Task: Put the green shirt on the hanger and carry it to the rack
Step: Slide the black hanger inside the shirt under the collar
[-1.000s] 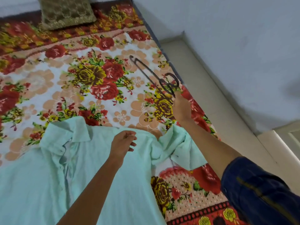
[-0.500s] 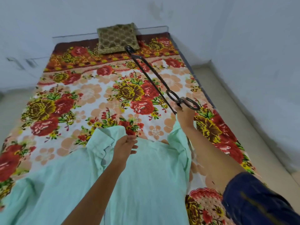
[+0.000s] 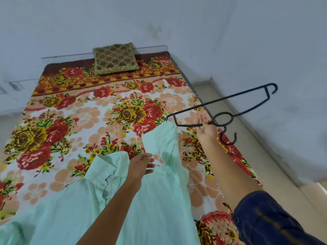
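Over a floral bed (image 3: pixel 74 131), the right hand (image 3: pixel 206 129) at 3 o'clock grips a black hanger (image 3: pixel 221 103) raised; the left hand (image 3: pixel 139 164), grip pinched, lifts the shirt (image 3: pixel 155 200).

Floral bedspread (image 3: pixel 74 131), olive patterned cushion (image 3: pixel 115 58) at its head

The bed (image 3: pixel 53 124) is standing against the pale far wall and is carrying a floral bedsheet (image 3: pixel 85 119) of red and yellow flowers on a white and peach ground, with a dark red-brown border running along its far end. A brown-gold patterned cushion (image 3: pixel 115 58) is lying on that far end, touching the wall. The green shirt (image 3: pixel 155 209) is lying spread across the near part of the sheet, collar pointing towards the cushion, one sleeve rising off the fabric. Pale floor (image 3: pixel 247 138) is running along the bed's right side.
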